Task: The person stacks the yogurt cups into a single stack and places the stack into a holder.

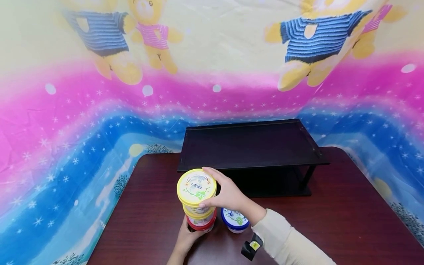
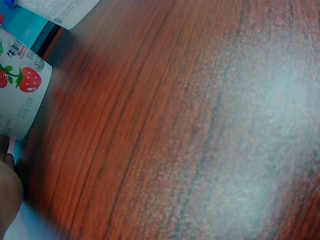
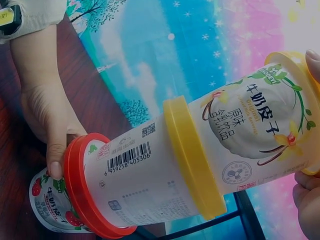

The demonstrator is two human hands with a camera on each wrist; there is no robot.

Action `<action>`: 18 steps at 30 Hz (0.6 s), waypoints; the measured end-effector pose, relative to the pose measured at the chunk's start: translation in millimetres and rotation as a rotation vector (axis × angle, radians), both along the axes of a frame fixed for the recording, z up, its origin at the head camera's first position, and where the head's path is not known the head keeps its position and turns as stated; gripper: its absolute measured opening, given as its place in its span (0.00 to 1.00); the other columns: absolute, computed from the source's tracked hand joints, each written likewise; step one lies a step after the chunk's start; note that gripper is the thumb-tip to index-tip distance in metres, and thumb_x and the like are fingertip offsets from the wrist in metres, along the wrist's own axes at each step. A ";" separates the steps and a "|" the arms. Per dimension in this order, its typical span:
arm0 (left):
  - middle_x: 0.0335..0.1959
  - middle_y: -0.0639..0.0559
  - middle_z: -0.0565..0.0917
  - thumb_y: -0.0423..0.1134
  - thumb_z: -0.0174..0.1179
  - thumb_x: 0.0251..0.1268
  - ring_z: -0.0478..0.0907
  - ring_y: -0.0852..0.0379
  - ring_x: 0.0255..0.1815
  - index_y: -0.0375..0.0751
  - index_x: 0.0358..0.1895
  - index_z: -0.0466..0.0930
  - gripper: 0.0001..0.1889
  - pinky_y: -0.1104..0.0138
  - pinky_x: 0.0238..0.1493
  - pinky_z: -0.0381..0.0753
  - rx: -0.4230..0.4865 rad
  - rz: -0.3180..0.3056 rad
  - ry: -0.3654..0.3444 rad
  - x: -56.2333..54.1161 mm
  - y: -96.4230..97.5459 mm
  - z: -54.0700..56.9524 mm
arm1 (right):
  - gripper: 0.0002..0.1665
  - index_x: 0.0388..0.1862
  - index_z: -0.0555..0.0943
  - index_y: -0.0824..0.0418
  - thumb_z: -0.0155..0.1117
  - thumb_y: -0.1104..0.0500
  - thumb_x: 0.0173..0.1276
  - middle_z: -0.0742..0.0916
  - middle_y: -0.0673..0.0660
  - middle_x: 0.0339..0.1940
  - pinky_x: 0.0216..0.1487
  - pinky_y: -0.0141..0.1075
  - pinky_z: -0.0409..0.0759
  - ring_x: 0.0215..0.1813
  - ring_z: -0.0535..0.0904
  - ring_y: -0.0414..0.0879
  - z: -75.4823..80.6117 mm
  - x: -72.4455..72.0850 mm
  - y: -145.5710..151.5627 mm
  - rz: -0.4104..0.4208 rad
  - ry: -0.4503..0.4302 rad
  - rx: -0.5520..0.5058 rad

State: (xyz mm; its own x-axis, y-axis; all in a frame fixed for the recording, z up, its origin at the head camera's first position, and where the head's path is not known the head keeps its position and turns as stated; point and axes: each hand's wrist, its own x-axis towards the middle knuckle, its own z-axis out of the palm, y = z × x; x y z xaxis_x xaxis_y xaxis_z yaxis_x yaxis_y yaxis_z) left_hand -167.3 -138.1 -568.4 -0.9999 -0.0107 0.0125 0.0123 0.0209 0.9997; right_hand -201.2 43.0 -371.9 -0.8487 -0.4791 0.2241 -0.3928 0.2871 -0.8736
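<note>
Three paper tubs stand one on another, the lowest a red-lidded strawberry tub (image 1: 201, 223) (image 2: 30, 82) (image 3: 55, 202). Above it is a tub with a yellow lid (image 1: 198, 214) (image 3: 145, 172), and on top sits another yellow-lidded tub (image 1: 197, 187) (image 3: 260, 125) with vanilla flowers printed on it. My left hand (image 1: 187, 235) (image 3: 52, 110) holds the red-lidded tub low down, its thumb along the red lid. My right hand (image 1: 232, 195) grips the top tub by its rim, thumb at the near side. Beside the stack is a blue-lidded tub (image 1: 236, 219) (image 2: 65, 10).
Behind the tubs stands a black two-level shelf (image 1: 245, 145) on the dark red wooden table (image 1: 149, 206). A patterned cloth with bears and snowflakes (image 1: 212, 55) hangs around the table's back and sides.
</note>
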 end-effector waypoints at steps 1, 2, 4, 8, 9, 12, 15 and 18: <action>0.47 0.46 0.71 0.33 0.70 0.34 0.68 0.52 0.48 0.44 0.55 0.59 0.38 0.64 0.49 0.65 0.001 -0.001 0.000 -0.1 0.0 -0.1 | 0.51 0.64 0.59 0.49 0.73 0.48 0.40 0.63 0.46 0.63 0.56 0.49 0.59 0.62 0.57 0.44 0.0 -0.4 -0.5 0.000 -0.001 0.000; 0.47 0.46 0.71 0.33 0.70 0.34 0.68 0.52 0.48 0.44 0.55 0.59 0.39 0.64 0.49 0.65 0.002 -0.003 -0.001 -0.1 0.0 0.0 | 0.51 0.64 0.59 0.49 0.73 0.49 0.40 0.63 0.46 0.63 0.56 0.49 0.59 0.62 0.57 0.43 0.1 -0.7 -1.0 -0.002 -0.002 0.000; 0.48 0.46 0.71 0.33 0.70 0.35 0.68 0.52 0.48 0.44 0.55 0.59 0.39 0.64 0.49 0.65 0.003 -0.008 -0.001 -0.5 -0.1 -0.1 | 0.51 0.64 0.59 0.49 0.73 0.49 0.40 0.63 0.46 0.63 0.56 0.49 0.59 0.63 0.56 0.44 -0.5 -1.7 -2.0 -0.004 -0.002 -0.001; 0.49 0.45 0.70 0.33 0.69 0.36 0.67 0.51 0.49 0.43 0.56 0.58 0.39 0.64 0.49 0.65 0.001 -0.013 -0.006 -0.7 -0.2 -0.3 | 0.52 0.64 0.59 0.51 0.73 0.48 0.39 0.63 0.46 0.63 0.56 0.47 0.59 0.63 0.56 0.43 -2.0 -3.0 -4.3 -0.015 -0.003 0.007; 0.49 0.44 0.70 0.33 0.69 0.36 0.67 0.51 0.49 0.43 0.56 0.58 0.39 0.64 0.49 0.65 0.001 -0.014 -0.008 -0.7 -0.1 -0.4 | 0.52 0.64 0.59 0.51 0.73 0.47 0.39 0.63 0.47 0.63 0.56 0.48 0.60 0.62 0.56 0.43 -2.7 -3.5 -4.7 -0.017 -0.001 0.010; 0.49 0.44 0.70 0.33 0.70 0.36 0.67 0.51 0.49 0.43 0.57 0.57 0.40 0.64 0.49 0.65 0.004 -0.014 -0.012 -0.4 0.2 -0.6 | 0.52 0.64 0.59 0.52 0.72 0.46 0.39 0.63 0.47 0.63 0.56 0.48 0.60 0.62 0.57 0.44 -3.6 -4.0 -5.4 -0.022 0.002 0.014; 0.49 0.45 0.70 0.33 0.70 0.35 0.67 0.51 0.49 0.44 0.56 0.58 0.40 0.64 0.49 0.65 0.004 -0.006 -0.012 -0.1 0.5 -0.7 | 0.52 0.64 0.58 0.52 0.72 0.46 0.40 0.63 0.47 0.63 0.56 0.49 0.59 0.63 0.56 0.45 -5.1 -4.3 -5.7 -0.020 0.004 0.013; 0.48 0.46 0.71 0.33 0.70 0.35 0.67 0.51 0.49 0.45 0.56 0.58 0.40 0.63 0.49 0.65 -0.005 0.002 -0.012 -0.6 0.8 -1.0 | 0.52 0.65 0.57 0.52 0.72 0.47 0.41 0.62 0.47 0.64 0.56 0.50 0.58 0.63 0.55 0.45 -5.7 -3.4 -5.5 -0.011 0.002 0.004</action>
State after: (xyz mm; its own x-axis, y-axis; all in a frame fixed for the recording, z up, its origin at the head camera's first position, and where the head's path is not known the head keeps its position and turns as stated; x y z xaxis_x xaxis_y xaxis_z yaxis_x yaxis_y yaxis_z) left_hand -167.9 -137.3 -569.3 -0.9999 -0.0128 0.0009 0.0005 0.0260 0.9997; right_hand -204.7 37.5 -377.6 -0.8537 -0.4704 0.2237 -0.3910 0.2951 -0.8718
